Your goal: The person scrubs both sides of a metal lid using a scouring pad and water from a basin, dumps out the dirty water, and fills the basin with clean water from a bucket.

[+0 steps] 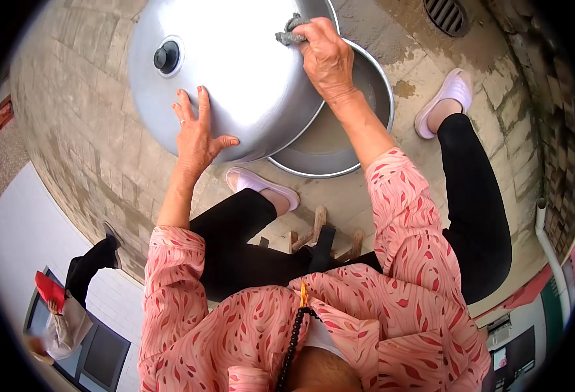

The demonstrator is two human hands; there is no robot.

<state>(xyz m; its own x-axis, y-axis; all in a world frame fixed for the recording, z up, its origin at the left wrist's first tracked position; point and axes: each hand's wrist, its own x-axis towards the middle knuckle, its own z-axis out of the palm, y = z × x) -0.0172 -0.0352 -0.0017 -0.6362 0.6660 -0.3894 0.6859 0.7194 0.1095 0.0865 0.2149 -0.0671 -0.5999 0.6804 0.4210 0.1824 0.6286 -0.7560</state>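
A large domed metal pot lid [248,72] with a black knob [166,57] is tilted over a metal basin [382,85] of cloudy water [326,134]. My left hand [197,134] lies on the lid's surface below the knob, fingers spread. With bent fingers, my right hand [328,55] presses a grey scrubbing cloth [292,30] against the right side of the lid. Part of the basin is hidden beneath the lid.
Wet paving [392,39] surrounds the basin, with a round drain grate [447,16] at the upper right. Below me is a wooden stool [319,222]. At the lower left another person [72,320] holds something red [49,291]. A brick wall [558,117] runs along the right.
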